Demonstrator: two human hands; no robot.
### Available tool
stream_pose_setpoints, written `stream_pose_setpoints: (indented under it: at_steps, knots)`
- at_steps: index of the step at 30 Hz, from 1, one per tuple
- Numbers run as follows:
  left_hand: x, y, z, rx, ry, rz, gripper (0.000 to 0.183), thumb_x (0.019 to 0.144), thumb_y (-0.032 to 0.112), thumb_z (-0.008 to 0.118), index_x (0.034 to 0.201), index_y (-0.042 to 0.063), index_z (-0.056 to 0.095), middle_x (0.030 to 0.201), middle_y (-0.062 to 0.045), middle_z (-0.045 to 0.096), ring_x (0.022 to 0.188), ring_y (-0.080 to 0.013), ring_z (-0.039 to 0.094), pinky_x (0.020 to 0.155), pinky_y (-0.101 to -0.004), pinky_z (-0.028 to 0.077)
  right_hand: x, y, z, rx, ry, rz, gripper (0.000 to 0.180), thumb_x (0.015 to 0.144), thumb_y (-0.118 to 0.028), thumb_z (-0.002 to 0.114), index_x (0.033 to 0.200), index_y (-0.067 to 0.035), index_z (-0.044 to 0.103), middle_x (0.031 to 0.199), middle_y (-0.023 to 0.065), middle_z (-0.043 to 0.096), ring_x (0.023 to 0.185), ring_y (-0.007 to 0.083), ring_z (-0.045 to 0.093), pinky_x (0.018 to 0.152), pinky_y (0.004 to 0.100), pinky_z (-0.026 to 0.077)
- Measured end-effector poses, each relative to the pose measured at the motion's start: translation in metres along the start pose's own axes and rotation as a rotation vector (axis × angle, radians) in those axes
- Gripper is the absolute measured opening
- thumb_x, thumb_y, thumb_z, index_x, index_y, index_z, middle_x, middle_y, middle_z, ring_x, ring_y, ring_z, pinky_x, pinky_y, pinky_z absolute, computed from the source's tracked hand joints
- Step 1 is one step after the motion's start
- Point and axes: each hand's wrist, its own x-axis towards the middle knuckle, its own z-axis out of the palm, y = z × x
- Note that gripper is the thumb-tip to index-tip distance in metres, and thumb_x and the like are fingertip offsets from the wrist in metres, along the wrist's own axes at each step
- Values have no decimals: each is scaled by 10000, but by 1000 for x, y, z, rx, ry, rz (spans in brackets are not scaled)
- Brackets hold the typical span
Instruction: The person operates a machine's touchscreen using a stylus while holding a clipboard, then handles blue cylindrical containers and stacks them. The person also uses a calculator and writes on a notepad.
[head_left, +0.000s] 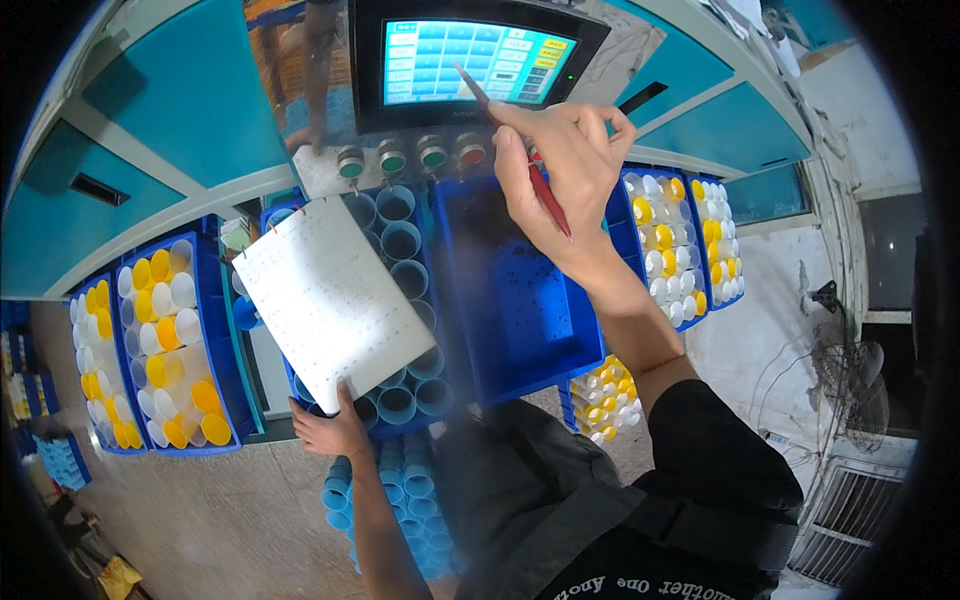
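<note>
My right hand (566, 176) is closed around a red pen-like tool (550, 201), whose dark pointed end lies over the lit touchscreen (450, 64) of a control panel; whether the tip touches the glass I cannot tell. With thumb and fingers, my left hand (330, 427) grips the lower edge of a ring-bound notebook (337, 307) with handwriting on its page. Blue plastic tubes (409, 281) stand in a blue crate beneath and beside the notebook. Below the screen sit green push buttons (391, 159) and a red one (471, 154).
A blue bin (517, 322) with dark specks lies right of the tubes. Crates of white and yellow cups (176, 334) stand at left, more (664, 240) at right. Stacked blue tubes (405, 502) are below. A wire-caged fan (847, 375) stands by the right wall.
</note>
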Motion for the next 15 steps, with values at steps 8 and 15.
stream_pose_setpoints:
  at_steps: [8,15]
  knots:
    - [0,0,0,-31,3,7,1130,747,868,678,1508,56,486,1319,-176,588,1235,-359,542,947,-526,403,-4,3,0,-5,-24,-13,190,811,-79,754,1000,-93,771,779,-7,679,777,159,613,896,412,317]
    - [0,-1,2,-14,11,11,1121,749,865,678,1505,58,490,1319,-174,591,1239,-358,544,952,-531,408,-2,1,0,34,3,-10,179,819,-86,750,998,-89,766,781,-3,676,777,162,610,901,412,313]
